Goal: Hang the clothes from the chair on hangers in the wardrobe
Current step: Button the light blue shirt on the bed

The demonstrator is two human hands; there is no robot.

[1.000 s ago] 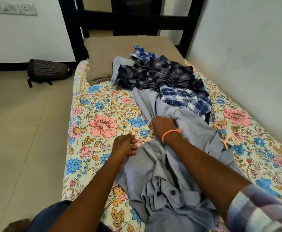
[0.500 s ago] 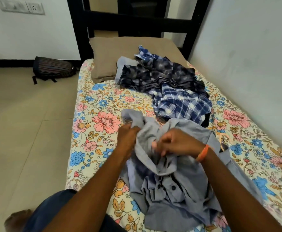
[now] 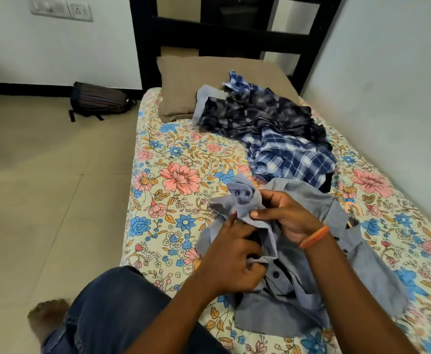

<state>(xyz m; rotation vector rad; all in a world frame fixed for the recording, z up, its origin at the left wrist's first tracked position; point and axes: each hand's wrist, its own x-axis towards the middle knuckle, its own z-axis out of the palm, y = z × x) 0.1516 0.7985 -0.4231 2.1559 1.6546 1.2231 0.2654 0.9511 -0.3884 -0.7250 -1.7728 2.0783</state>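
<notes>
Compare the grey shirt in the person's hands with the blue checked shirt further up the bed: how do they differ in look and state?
The grey shirt is plain, while the blue checked shirt has a white-and-blue plaid pattern. The grey shirt is gripped by both the left hand and the right hand, its upper part bunched up; the checked shirt lies untouched. The grey shirt lies apart; the checked shirt sits partly under a dark patterned garment. Both are crumpled on the floral bedsheet.

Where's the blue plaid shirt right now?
The blue plaid shirt lies on the bed, right of centre, just beyond the grey shirt and under the dark patterned garment.
</notes>
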